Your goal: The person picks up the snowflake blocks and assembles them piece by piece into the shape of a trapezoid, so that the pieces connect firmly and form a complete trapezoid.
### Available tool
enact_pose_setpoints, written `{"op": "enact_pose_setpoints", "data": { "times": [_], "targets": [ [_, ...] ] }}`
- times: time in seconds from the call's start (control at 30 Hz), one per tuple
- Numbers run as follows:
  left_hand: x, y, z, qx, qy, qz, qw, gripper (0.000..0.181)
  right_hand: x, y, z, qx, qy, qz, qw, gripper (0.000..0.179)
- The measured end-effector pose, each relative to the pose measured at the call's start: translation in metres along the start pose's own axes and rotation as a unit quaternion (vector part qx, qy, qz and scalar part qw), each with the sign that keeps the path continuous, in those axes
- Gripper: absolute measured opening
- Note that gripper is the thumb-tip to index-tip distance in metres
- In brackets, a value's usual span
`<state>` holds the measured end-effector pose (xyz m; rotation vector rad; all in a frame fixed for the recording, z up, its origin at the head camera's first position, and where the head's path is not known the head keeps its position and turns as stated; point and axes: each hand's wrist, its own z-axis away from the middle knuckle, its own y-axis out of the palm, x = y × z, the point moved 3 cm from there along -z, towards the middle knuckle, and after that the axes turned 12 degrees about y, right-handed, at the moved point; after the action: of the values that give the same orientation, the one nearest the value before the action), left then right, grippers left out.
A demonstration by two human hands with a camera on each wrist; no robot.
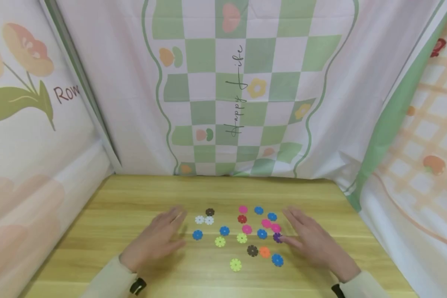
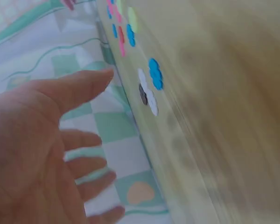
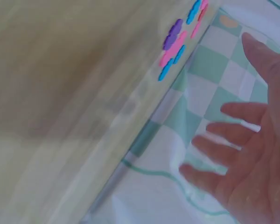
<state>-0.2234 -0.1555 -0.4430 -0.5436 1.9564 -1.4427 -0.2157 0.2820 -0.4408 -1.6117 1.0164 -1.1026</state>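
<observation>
Several flat, flower-shaped plastic discs lie scattered on the wooden table between my hands. My left hand (image 1: pixel 156 236) is on their left side, fingers spread and holding nothing; nearest to it are a blue disc (image 1: pixel 197 235) and a white disc (image 1: pixel 199 219). On the right, my right hand (image 1: pixel 316 243) is also spread and holds nothing, its thumb overlapping a purple disc (image 1: pixel 277 237) in the head view. In the left wrist view, the left palm (image 2: pixel 23 140) shows bare with its thumb apart. The right wrist view shows the right fingers (image 3: pixel 219 151) apart too.
The wooden table (image 1: pixel 126 198) ends at a checked green and white curtain (image 1: pixel 201 56) at the back. Floral cloth hangs along the left side, and a plaid cloth (image 1: pixel 424 153) on the right. An orange disc (image 1: pixel 264 252) and a yellow-green disc (image 1: pixel 236 265) lie toward the front.
</observation>
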Motion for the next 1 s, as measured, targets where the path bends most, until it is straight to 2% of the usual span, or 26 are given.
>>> {"op": "enact_pose_setpoints", "data": {
  "times": [0.07,0.17,0.37,0.5,0.6,0.67,0.8,1.0],
  "targets": [
    [-0.003,0.001,-0.01,-0.002,0.028,0.014,0.9995,0.076,0.007,-0.001,-0.005,0.012,-0.023,-0.019,0.9995,0.079],
    [-0.008,0.003,-0.027,0.0,0.052,0.044,0.9977,0.071,0.019,-0.001,-0.016,0.03,-0.069,-0.023,0.9969,0.074],
    [-0.012,0.022,-0.069,0.037,0.06,0.066,0.9953,0.057,0.046,0.006,-0.043,0.086,-0.141,-0.021,0.9861,0.062],
    [-0.015,0.039,-0.093,0.058,0.072,0.066,0.9936,0.045,0.062,0.017,-0.059,0.134,-0.16,-0.029,0.9774,0.055],
    [-0.017,0.051,-0.111,0.065,0.086,0.061,0.9923,0.038,0.072,0.026,-0.067,0.163,-0.157,-0.053,0.9726,0.05],
    [-0.019,0.057,-0.12,0.068,0.094,0.053,0.9919,0.033,0.078,0.032,-0.072,0.178,-0.156,-0.063,0.9696,0.037],
    [-0.025,0.063,-0.132,0.068,0.104,0.049,0.9911,0.02,0.088,0.042,-0.078,0.194,-0.17,-0.059,0.9643,0.017],
    [-0.028,0.064,-0.139,0.084,0.097,0.078,0.9887,0.012,0.094,0.053,-0.085,0.202,-0.186,-0.039,0.9608,0.012]
  ]
}}
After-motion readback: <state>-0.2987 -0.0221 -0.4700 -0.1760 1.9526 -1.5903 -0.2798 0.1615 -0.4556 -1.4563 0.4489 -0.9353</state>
